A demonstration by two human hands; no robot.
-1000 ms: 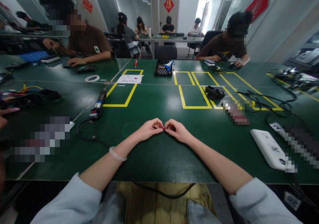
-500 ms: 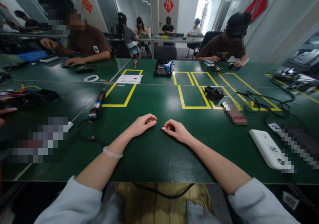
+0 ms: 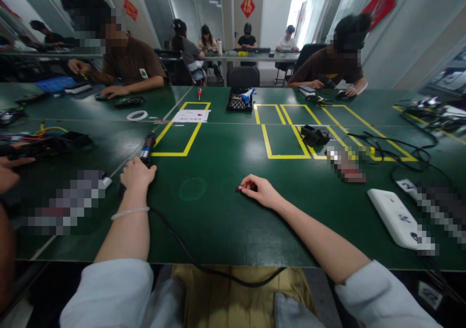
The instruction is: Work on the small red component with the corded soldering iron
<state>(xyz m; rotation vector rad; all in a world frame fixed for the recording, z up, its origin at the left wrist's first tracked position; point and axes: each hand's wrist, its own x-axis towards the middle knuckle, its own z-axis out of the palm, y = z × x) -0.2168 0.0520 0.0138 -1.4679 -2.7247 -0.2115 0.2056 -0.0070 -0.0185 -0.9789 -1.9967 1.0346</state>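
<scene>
My left hand (image 3: 137,175), with a pale bracelet at its wrist, lies over the near part of a black, corded electric screwdriver (image 3: 146,148) with a blue band. Its fingers are curled round the tool, partly hidden by the back of the hand. Near the middle of the table, my right hand (image 3: 259,191) rests closed in a pinch. Between its thumb and fingertips is a small red part with a whitish piece (image 3: 240,188), too small to name. The black cord (image 3: 182,250) runs from under my left wrist over the table's front edge.
A black tray (image 3: 238,105) holds a blue-and-white item. White paper (image 3: 191,116) lies in a yellow-taped frame. A black clamp-like part (image 3: 315,135), loose cables (image 3: 396,146) and a white power bank (image 3: 391,216) lie to the right. Co-workers sit opposite; another person's hand (image 3: 9,172) is at left.
My left hand has moved left, away from beside my right hand, onto the electric screwdriver. My right hand stays in place with the small red part.
</scene>
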